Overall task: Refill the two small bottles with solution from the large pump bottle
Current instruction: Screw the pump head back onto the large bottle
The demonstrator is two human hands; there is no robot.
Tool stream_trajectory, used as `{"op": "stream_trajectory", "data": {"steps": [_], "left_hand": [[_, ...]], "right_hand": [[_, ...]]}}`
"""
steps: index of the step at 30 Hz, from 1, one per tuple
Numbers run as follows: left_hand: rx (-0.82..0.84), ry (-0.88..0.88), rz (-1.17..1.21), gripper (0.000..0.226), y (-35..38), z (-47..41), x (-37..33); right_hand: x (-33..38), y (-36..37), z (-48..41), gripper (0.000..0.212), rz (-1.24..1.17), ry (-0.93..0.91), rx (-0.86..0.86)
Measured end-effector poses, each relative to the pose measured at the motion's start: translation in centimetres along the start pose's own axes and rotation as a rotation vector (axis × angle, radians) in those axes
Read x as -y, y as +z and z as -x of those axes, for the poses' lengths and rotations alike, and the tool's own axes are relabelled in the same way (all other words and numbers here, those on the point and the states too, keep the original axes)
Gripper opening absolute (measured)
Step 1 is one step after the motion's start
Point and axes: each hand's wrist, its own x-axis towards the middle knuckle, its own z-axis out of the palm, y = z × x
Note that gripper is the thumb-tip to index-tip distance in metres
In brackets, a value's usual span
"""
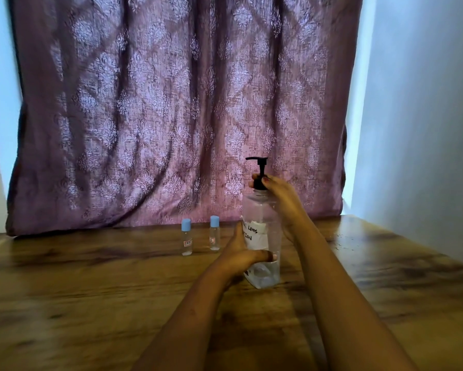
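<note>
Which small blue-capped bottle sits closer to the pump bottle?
The right small bottle, standing beside the left hand that holds the pump bottle; the left small bottle stands farther off.

- Dim, backlit: daylight glows through the curtain.
- The right wall looks cool blue.
- The large pump bottle and table are slightly soft; nearest grain smears.
- Wide-angle bending slants the frame's sides.

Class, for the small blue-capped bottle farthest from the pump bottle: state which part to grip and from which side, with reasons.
Probably pinch the small bottle round its clear body, just under the blue cap, coming from the front-left. It stands upright and slim, and its twin stands apart on its right, nearer the pump bottle.
</note>
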Motion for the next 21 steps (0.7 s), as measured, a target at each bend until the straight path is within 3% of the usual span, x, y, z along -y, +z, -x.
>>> {"op": "stream_trajectory", "data": {"steps": [3,8,12,15,21], "left_hand": [[0.007,0.005,-0.012,0.093,0.07,0.09,-0.05],[0.005,0.031,-0.044,0.089,0.11,-0.02,0.00],[0.006,0.012,-0.073,0.088,-0.09,-0.05,-0.08],[-0.002,-0.008,-0.062,0.095,-0.38,0.01,-0.04],[-0.071,0.015,-0.065,0.088,-0.05,-0.33,0.29]], "right_hand": [[-0.12,0.14,0.06,0.005,-0.034,-0.033,-0.041],[-0.29,0.46,-0.03,0.010,0.043,-0.105,-0.115],[-0.06,0.25,0.13,0.003,0.010,-0.079,-0.073],[-0.21,-0.03,0.04,0.025,0.047,-0.007,0.007],[-0.49,0.63,0.17,0.024,0.072,-0.057,-0.113]]}}
